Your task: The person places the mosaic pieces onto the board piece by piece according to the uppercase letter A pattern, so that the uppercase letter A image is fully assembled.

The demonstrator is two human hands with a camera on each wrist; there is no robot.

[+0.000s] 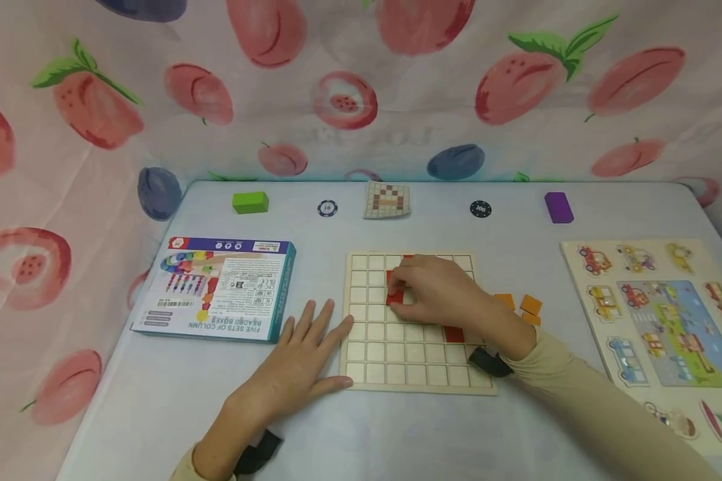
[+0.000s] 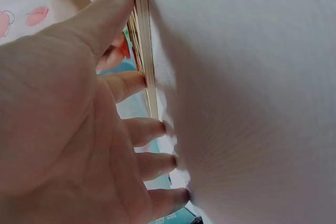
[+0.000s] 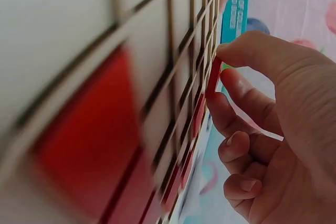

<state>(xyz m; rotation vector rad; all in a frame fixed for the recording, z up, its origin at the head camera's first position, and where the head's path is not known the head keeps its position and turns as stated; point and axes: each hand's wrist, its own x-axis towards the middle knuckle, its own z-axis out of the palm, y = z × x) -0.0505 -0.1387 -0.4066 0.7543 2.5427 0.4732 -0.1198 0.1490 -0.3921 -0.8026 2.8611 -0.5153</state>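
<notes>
A wooden grid board (image 1: pixel 395 374) lies mid-table, divided into small square cells. My right hand (image 1: pixel 439 288) is over its upper middle, with thumb and forefinger pinching a red square tile (image 3: pixel 214 74). The right wrist view shows that tile tilted at the grid, close to other red tiles. One red tile (image 1: pixel 454 334) sits in a cell at the lower right; the right hand and forearm cover part of the board. Fingers spread, my left hand (image 1: pixel 293 364) lies flat at the board's left side. Its thumb and forefinger touch the board's edge (image 2: pixel 143 30).
Several loose orange tiles (image 1: pixel 531 304) lie right of the board. Behind it is a pattern card (image 1: pixel 388 200), between two poker chips, a green block (image 1: pixel 250 202) and a purple block (image 1: pixel 559 208). A boxed bead set (image 1: pixel 216 287) lies left, a vehicle puzzle (image 1: pixel 632 321) right.
</notes>
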